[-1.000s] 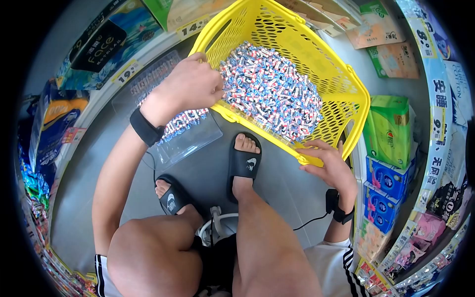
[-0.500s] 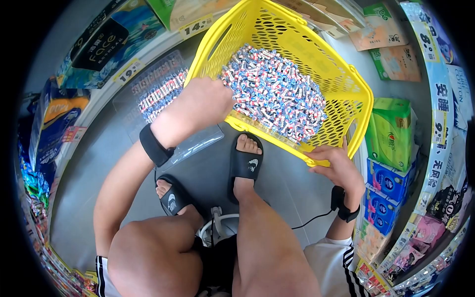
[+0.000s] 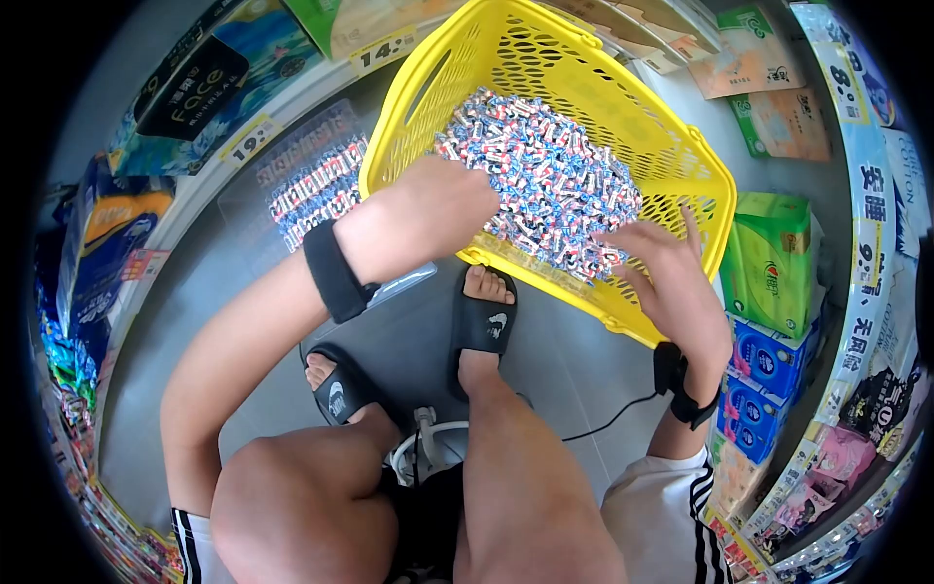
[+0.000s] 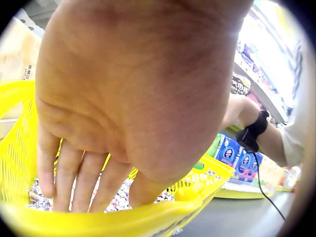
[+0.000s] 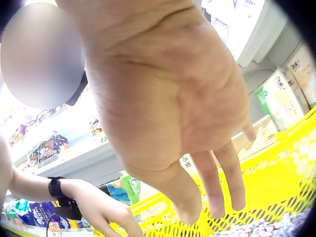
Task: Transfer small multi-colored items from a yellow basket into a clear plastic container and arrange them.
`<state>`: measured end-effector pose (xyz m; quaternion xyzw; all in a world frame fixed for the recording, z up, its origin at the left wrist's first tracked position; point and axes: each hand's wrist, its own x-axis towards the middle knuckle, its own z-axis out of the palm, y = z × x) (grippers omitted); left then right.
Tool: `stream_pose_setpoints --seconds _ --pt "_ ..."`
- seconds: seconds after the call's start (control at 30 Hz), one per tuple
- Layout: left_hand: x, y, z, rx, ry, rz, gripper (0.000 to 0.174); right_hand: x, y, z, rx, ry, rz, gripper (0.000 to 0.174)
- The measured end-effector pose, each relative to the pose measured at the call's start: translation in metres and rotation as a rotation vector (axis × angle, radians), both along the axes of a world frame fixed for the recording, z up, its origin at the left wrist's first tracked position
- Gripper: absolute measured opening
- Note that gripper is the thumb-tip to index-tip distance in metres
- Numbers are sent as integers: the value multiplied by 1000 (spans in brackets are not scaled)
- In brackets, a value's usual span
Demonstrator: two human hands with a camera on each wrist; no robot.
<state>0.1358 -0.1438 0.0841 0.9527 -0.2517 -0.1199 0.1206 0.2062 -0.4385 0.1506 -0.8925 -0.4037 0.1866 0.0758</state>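
Two hands [image 3: 420, 212] (fingers [image 4: 65, 182] downward) hang over the basket [image 3: 632, 117].

Left hand [image 3: 423, 214] and right hand [image 3: 676, 292] have moved in over the yellow basket [image 3: 637, 109].
The left has passed the near-left corner; the right has left the near edge, its fingers [image 3: 634, 236] above the wrapped candies [image 3: 550, 165].

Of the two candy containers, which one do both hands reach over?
The yellow basket: the left hand and right hand both reach over its candies. The other, the clear tray, lies left of it.
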Motion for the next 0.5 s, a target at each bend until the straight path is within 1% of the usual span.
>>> stream_pose_setpoints --seconds 0.03,0.07,0.1,0.13,0.17,0.2,0.27,0.3,0.33,0.37,0.47,0.5 --pt "3 -3 -4 -2 5 1 7 5 11 0 -2 5 1 36" --pt "7 -7 -12 -51 -55 14 9 13 24 3 49 -8 -4 36" --pt "12 -9 -16 -99 -117 25 17 20 35 3 100 -24 -11 37" --pt "18 -12 -14 -102 -114 19 17 26 42 -2 119 -17 -21 35" --pt "24 -15 -11 -77 -52 24 14 33 48 -7 116 -17 -26 35" --pt "31 -17 -9 -51 8 32 11 39 54 -14 65 -28 -17 36" --pt "43 -20 -15 -41 -15 33 10 52 68 -29 14 -41 -9 36" --pt "50 -20 -19 -28 -36 40 14 58 78 -37 -47 57 -56 37" --pt "58 -19 -22 -4 5 26 17 63 86 -46 -109 156 -103 39" --pt "64 -18 -25 -3 6 26 17 68 92 -56 -108 157 -103 39" --pt "77 -16 -20 102 160 35 23 78 98 -100 -160 180 -54 41" --pt "81 -15 -23 108 163 36 23 81 97 -120 -125 152 -19 36"
